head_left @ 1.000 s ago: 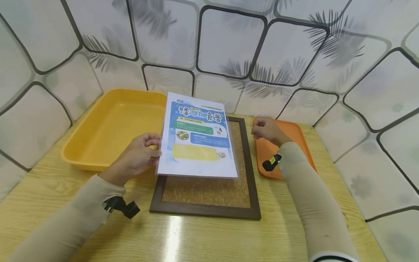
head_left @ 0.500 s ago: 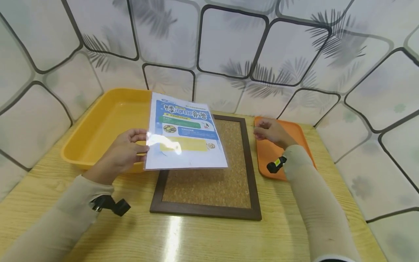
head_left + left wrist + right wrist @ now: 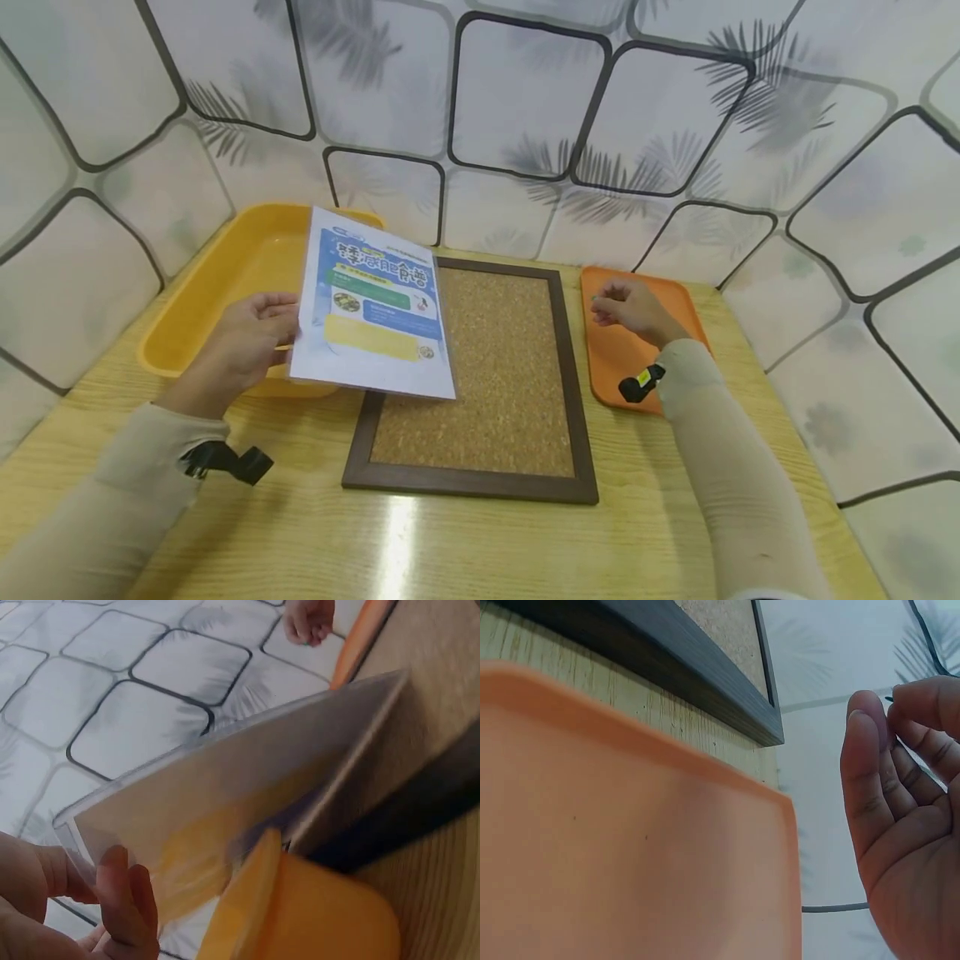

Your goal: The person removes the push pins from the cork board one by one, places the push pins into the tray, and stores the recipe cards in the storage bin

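Observation:
My left hand pinches the left edge of a laminated poster printed in blue, green and yellow. Held tilted in the air, the poster overlaps the brown-framed cork board and the yellow tub in the head view. Its underside shows in the left wrist view, with my fingers at one corner. Over the orange tray, my right hand pinches a tiny green thing between thumb and fingertips. Most of that thing is hidden, so its kind is unclear.
The wooden table carries the tub at left, the cork board in the middle and the tray at right. A patterned wall stands close behind them and along both sides.
My left hand has moved left with the poster, uncovering more of the cork board. My right hand has shifted slightly right over the tray, and a green speck now shows at its fingertips.

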A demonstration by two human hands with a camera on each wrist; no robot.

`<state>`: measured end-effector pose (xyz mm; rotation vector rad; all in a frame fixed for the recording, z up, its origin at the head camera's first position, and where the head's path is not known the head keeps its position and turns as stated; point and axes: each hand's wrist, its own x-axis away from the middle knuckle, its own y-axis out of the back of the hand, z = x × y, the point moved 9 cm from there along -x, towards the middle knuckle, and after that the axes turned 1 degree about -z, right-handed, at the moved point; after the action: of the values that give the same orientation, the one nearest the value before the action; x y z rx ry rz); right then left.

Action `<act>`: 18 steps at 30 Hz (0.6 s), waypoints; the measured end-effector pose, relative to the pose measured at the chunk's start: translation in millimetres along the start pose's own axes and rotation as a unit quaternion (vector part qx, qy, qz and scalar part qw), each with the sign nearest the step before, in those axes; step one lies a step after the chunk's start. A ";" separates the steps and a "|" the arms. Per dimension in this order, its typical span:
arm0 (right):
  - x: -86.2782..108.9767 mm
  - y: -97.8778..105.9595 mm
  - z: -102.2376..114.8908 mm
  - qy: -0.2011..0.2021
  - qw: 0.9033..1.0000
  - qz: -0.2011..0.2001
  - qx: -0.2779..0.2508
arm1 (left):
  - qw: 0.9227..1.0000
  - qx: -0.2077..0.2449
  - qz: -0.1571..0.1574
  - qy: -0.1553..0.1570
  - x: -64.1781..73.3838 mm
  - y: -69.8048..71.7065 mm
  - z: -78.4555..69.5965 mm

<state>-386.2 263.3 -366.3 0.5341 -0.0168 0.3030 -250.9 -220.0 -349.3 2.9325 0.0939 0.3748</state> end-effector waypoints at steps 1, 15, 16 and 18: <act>0.1 0.5 -0.6 -0.001 1.000 -0.001 -0.002 | 1.000 -0.012 -0.008 0.003 -1.1 2.8 1.1; -2.2 1.9 -4.2 0.004 1.000 -0.010 -0.010 | 0.998 -0.049 -0.026 -0.014 -12.5 7.9 2.2; -1.9 2.0 -4.4 0.002 1.000 -0.011 -0.010 | 0.999 -0.040 -0.022 -0.013 -13.0 8.0 2.8; -1.3 2.1 -4.7 -0.001 1.000 -0.011 -0.012 | 1.000 -0.018 -0.009 -0.008 -14.2 8.7 4.8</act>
<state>-388.4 266.9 -369.4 0.5108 -0.0156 0.2811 -263.0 -230.6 -355.6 2.8970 0.1097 0.3461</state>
